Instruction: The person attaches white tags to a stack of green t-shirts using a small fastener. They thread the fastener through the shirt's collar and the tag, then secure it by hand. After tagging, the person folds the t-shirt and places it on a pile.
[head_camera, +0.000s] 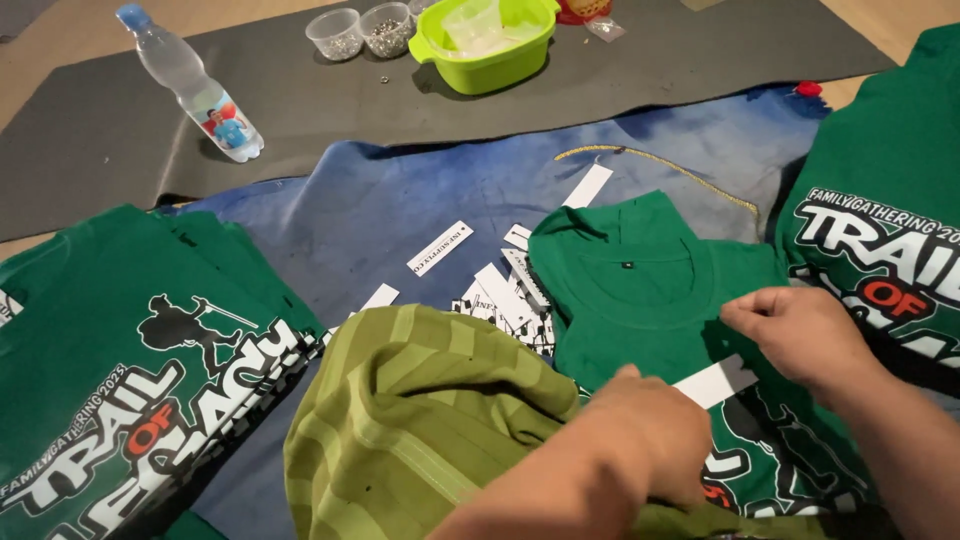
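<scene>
A white paper strip (716, 381) is pinched between the left hand (640, 430) and right hand (800, 335) over a green shirt (640, 290); it is best kept taut and level.

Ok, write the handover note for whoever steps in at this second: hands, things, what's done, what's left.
Left hand: closed on one end of the white paper label strip.
Right hand: pinching at the strip's other end.
The strip lies across the folded green printed T-shirt on the blue cloth.
Loose white strips lie beside the collar.
Done: cannot tell which shirts are labelled.
Left: this strip is not yet fixed. Stacks of green shirts lie left and right.
</scene>
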